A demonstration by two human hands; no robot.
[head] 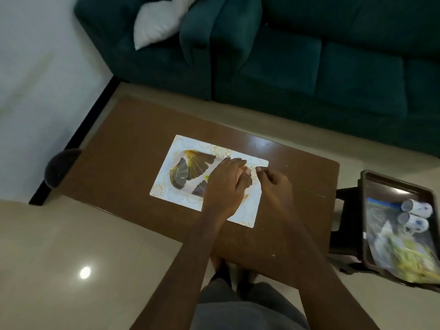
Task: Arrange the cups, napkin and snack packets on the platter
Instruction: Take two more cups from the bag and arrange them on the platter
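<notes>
A white rectangular platter (181,144) with a brown and gold leaf print lies flat in the middle of the brown table (123,139). My left hand (223,186) rests palm down on the platter's right half, fingers spread. My right hand (273,184) hovers just beside it, thumb and fingers pinched over the platter's right edge; nothing shows between them. Two white cups with blue marks (416,208) (413,222) lie on their sides in a dark tray (362,210) at the right, together with blurred yellow-green snack packets (409,260).
The dark tray sits on a dark stool (342,222) right of the table. A teal sofa (309,67) with a white cushion (157,22) runs behind the table. A dark round object (59,167) stands at the table's left corner. Pale tiled floor surrounds it.
</notes>
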